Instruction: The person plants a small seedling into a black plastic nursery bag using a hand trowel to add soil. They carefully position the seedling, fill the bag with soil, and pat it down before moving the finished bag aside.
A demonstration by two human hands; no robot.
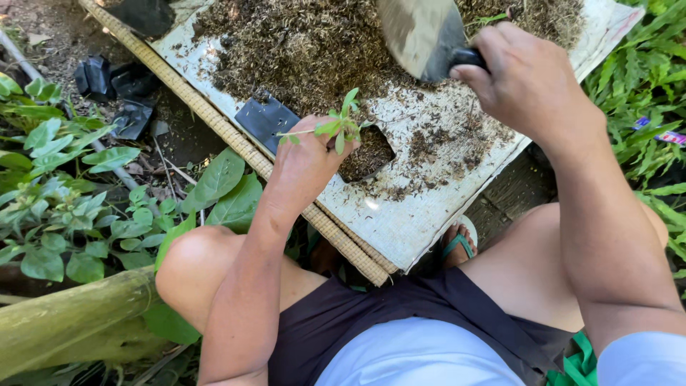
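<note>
Above the white board [421,221], left hand [304,161] pinching seedling [339,125], right hand [525,82] gripping trowel [421,36].

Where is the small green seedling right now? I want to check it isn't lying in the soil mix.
In the head view, the seedling is left of centre, pinched in the left hand just above a soil-filled black bag on the white board.

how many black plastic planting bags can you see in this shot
4, maybe more hidden: one filled bag beside the left hand, one flat bag on the board, a crumpled cluster on the ground, one at the top edge.
</note>
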